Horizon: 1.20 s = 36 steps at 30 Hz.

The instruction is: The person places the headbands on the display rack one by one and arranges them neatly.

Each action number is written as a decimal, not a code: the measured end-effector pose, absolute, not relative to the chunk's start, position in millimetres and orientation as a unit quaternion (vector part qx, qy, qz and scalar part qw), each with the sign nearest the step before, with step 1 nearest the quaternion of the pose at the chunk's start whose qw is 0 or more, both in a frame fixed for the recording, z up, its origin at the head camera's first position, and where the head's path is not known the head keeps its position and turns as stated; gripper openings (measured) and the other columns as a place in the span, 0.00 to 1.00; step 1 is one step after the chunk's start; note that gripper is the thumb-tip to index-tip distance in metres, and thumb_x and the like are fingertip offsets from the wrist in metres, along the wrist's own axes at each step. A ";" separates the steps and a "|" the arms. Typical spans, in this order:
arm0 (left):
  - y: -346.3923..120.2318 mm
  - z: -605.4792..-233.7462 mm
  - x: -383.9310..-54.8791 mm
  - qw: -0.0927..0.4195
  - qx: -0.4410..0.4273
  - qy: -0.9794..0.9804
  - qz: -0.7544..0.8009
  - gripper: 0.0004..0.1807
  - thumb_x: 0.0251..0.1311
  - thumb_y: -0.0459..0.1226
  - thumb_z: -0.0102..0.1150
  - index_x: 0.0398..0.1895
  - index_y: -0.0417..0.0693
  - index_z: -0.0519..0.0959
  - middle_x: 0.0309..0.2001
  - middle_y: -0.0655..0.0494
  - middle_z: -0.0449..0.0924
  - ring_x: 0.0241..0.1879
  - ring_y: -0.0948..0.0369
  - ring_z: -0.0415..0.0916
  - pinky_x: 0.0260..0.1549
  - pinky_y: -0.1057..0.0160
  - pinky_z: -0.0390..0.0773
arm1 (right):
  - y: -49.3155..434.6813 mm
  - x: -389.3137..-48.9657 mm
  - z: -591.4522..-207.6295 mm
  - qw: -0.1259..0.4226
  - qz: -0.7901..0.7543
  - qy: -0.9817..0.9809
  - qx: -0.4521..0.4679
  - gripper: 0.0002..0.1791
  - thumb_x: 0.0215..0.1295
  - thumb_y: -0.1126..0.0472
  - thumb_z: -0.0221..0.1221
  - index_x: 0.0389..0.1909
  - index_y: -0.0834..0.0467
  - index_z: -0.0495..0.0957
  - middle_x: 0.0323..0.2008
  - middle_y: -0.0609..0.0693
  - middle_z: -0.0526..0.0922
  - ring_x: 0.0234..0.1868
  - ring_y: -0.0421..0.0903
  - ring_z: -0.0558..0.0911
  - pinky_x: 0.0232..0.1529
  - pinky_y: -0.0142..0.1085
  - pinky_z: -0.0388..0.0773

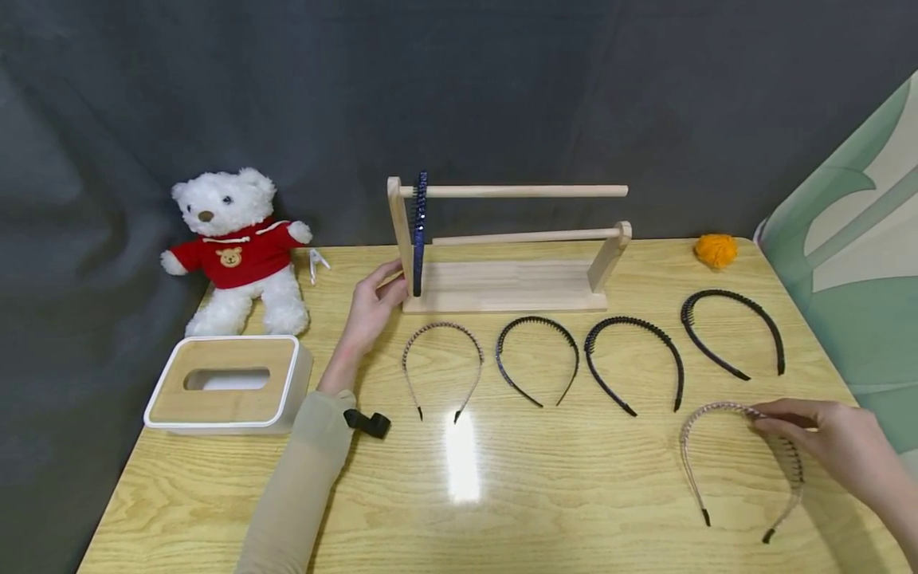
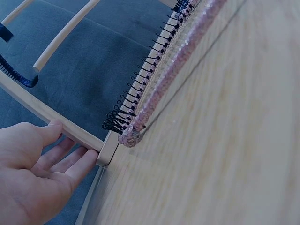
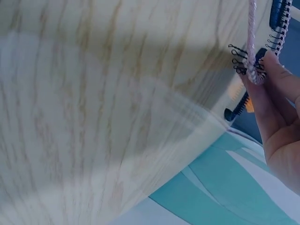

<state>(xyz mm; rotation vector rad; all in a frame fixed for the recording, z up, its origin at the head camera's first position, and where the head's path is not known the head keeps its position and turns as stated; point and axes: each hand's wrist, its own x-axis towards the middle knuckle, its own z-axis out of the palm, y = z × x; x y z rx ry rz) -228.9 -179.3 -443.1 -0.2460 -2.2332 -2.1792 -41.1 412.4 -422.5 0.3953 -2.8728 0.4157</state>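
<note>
My left hand (image 1: 374,304) grips the left upright of a wooden headband rack (image 1: 502,299), thumb on one side and fingers on the other. From the rack's upper rod hangs a dark blue sequined headband (image 1: 420,231), close by that upright. At the right, my right hand (image 1: 835,434) pinches a pink braided headband (image 1: 687,446) between thumb and fingers, near the top of its arch. Its black-tipped ends point toward the front of the table. Another pink headband (image 1: 442,325) lies in front of the rack, close to my left hand.
More dark headbands (image 1: 536,320) (image 1: 634,323) (image 1: 731,295) lie in a row rightward. A white teddy bear (image 1: 240,271) in a red top sits at left, behind a tissue box (image 1: 233,335). A small white clip (image 1: 315,263) and an orange fluffy ball (image 1: 715,251) lie near the back edge.
</note>
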 end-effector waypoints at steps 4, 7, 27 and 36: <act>-180.3 -444.0 -229.7 0.006 -0.080 -0.714 -0.695 0.25 0.80 0.25 0.52 0.77 0.31 0.68 0.75 0.34 0.68 0.70 0.41 0.73 0.67 0.59 0.80 | 412.8 -38.0 -419.8 0.121 0.165 -0.969 0.135 0.14 0.65 0.57 0.73 0.35 0.67 0.91 0.30 0.55 0.91 0.18 0.27 0.64 0.12 0.26 0.54; -180.9 -444.9 -230.2 0.005 -0.080 -0.715 -0.694 0.25 0.80 0.25 0.52 0.77 0.31 0.68 0.75 0.35 0.68 0.71 0.41 0.73 0.67 0.59 0.80 | 414.0 -35.9 -419.1 0.135 0.190 -0.962 0.142 0.23 0.68 0.48 0.68 0.35 0.68 0.91 0.33 0.27 0.87 0.17 0.27 0.60 0.11 0.26 0.53; -178.7 -444.6 -230.9 0.018 -0.080 -0.714 -0.695 0.25 0.80 0.25 0.52 0.76 0.29 0.68 0.74 0.33 0.69 0.70 0.41 0.74 0.66 0.57 0.81 | 420.2 -29.3 -407.3 0.060 0.323 -0.943 0.054 0.18 0.66 0.73 0.70 0.34 0.44 0.92 0.38 0.11 0.77 0.27 0.19 0.75 0.16 0.26 0.63; -178.8 -444.6 -230.3 0.012 -0.081 -0.721 -0.688 0.24 0.81 0.25 0.50 0.77 0.32 0.68 0.75 0.36 0.68 0.71 0.43 0.73 0.66 0.59 0.81 | 417.2 -27.8 -400.1 0.050 0.352 -0.933 0.058 0.15 0.66 0.78 0.67 0.39 0.55 0.92 0.40 0.16 0.80 0.38 0.14 0.78 0.32 0.11 0.76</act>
